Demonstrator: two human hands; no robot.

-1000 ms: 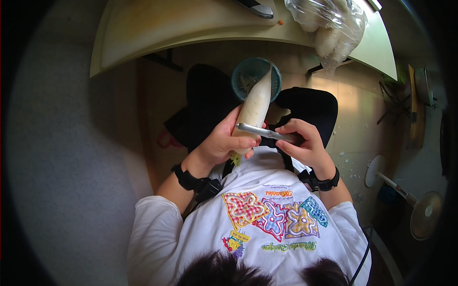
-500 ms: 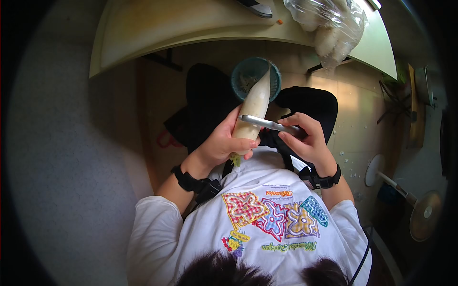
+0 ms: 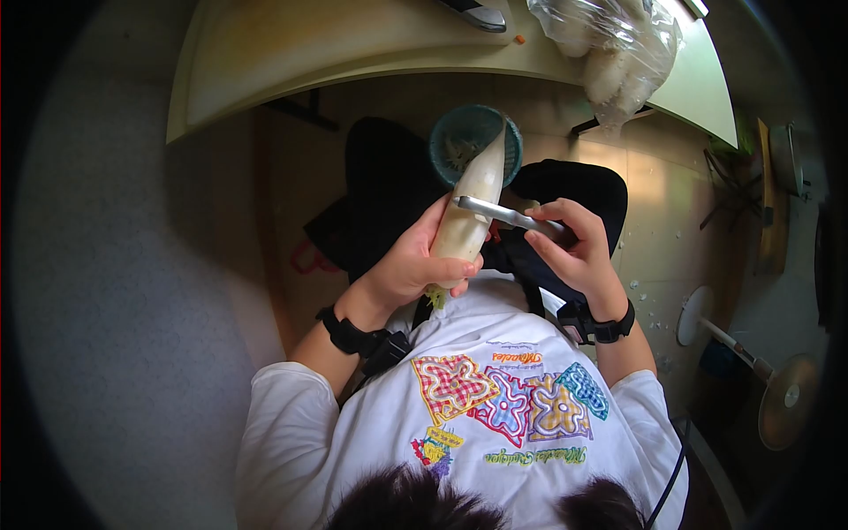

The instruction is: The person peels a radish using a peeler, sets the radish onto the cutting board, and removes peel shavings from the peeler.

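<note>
A long white radish (image 3: 480, 182) points up and away from me, its thin tip over a blue-green basket (image 3: 439, 162) that has pale peelings inside. My left hand (image 3: 413, 258) is wrapped round the radish's thick lower part, just above its short green stalk. In my right hand (image 3: 579, 250) is a silver peeler (image 3: 503, 213) with a dark handle. The peeler's head lies across the upper middle of the radish. Fingers of both hands are closed on what they hold.
A pale table (image 3: 371, 55) spans the top, bearing a knife (image 3: 478, 14), a small orange scrap (image 3: 520, 39) and a clear plastic bag (image 3: 618, 66) of white radishes. White bits dot the floor at the right, near a fan (image 3: 789, 395).
My right hand and the peeler have moved slightly up along the radish. The radish's tip has shifted a little to the right.
</note>
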